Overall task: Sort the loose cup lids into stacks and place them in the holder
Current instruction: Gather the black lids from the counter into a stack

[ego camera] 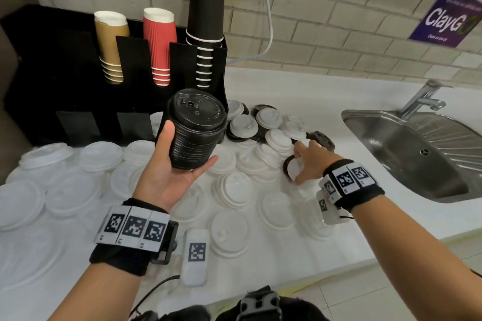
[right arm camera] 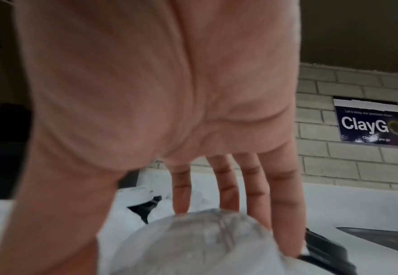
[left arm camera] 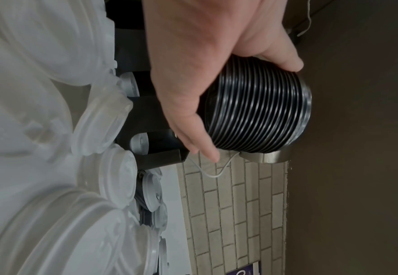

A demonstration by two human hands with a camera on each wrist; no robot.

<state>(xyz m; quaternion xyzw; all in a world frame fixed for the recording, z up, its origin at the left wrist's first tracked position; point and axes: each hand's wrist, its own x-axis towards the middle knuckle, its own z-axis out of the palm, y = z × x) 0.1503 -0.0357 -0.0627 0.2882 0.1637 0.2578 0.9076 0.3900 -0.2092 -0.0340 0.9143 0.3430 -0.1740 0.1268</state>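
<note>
Left hand (ego camera: 167,177) is gripping a stack of black lids (ego camera: 195,129).
Right hand (ego camera: 307,164), to its right, is pinching lids (ego camera: 293,168) on the table (ego camera: 287,86), fingers curling round their edge.

Your tall stack of glossy black plastic cup lids (ego camera: 196,130) is nested tight, ribbed rims showing down its side (left arm camera: 259,109), top lid face up with its sip hole toward the wall. It is raised above the counter, tilted slightly, in front of the black slotted cup-and-lid holder (ego camera: 52,81). Loose white plastic lids (ego camera: 229,234) lie scattered flat across the counter below you, some overlapping. Nearer the sink, a mixed pile of black and white lids (ego camera: 260,122) sits jumbled. One black lid with a white lid over it (ego camera: 293,168) stands tipped on edge.
</note>
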